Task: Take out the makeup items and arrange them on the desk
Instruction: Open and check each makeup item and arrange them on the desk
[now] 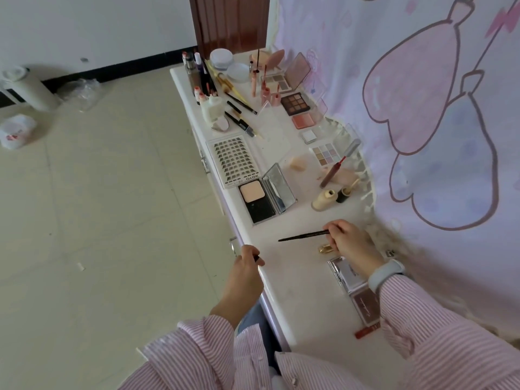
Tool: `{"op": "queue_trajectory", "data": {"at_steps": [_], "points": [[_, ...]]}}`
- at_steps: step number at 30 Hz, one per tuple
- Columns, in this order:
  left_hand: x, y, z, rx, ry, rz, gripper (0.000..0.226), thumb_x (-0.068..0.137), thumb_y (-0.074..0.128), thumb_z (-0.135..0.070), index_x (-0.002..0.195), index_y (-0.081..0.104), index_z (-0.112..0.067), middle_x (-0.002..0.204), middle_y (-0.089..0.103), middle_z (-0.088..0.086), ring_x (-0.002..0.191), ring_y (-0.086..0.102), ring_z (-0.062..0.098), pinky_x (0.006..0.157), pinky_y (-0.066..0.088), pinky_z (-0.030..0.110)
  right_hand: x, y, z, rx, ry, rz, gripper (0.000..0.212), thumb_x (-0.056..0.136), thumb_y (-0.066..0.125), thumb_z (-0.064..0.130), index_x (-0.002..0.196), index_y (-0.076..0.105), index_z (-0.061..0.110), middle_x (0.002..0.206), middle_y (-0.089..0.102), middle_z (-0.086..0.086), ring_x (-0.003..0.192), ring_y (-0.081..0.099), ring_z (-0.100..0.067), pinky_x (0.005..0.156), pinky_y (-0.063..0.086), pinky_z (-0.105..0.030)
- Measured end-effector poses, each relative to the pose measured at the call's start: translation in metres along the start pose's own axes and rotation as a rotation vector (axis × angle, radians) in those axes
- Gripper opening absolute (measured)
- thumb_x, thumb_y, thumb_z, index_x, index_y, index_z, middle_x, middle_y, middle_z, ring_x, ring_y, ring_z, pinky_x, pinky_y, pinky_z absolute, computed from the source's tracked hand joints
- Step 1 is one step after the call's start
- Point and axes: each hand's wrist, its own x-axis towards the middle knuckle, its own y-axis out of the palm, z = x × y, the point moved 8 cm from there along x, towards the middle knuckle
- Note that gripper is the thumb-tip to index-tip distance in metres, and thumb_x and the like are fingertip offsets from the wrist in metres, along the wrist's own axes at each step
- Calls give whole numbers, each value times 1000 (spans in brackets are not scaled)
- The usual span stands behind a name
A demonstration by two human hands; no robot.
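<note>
I see right hand (347, 243) fingers pinching the black pencil (304, 236) just above the table (295, 280) near the gold lipstick (327, 249), left hand (247, 263) clenched on something dark; I'd lay it parallel, clear of the lipstick.

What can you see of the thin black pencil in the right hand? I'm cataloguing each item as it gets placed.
The thin black pencil is a long, slim, dark stick, matte-looking, tapering to a fine point at its free end. Faint lettering near the held end is too small to read. The right hand pinches one end with its fingertips, holding it almost level just above the white desk, tip pointing toward the desk's front edge. Whether it touches the desk is unclear. A small gold item lies just beneath the hand.
</note>
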Motion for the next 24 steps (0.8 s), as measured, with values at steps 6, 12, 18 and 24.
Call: {"op": "queue_trajectory", "data": {"at_steps": [6,12,18,24], "points": [[11,0,-10,22,68,-130,13,91,53,-5,101,61,-4,98,63,13,87,58,26,72,44,25,24,42,-5,77,146,75,10,93,46,11,89,55,10,58,50,-5,47,43,-15,31,28,-13],[18,2,-53,279,338,-307,19,61,84,-7,76,74,-12,69,62,3,65,60,24,62,49,38,22,38,5,144,67,53,15,94,43,13,107,49,18,73,68,-3,47,57,-8,39,40,-17],[32,4,-61,389,385,-354,19,61,85,-14,76,73,-13,68,64,-1,65,59,23,61,46,35,-3,-9,15,-507,-386,-61,20,91,49,12,107,61,15,92,62,6,85,55,-9,74,43,-13],[37,2,-59,418,384,-385,29,60,86,-17,85,72,-10,76,66,4,70,61,26,65,48,38,2,2,-14,-1105,-464,135,32,87,49,34,118,50,29,121,45,7,115,35,-16,87,31,-36]]}}
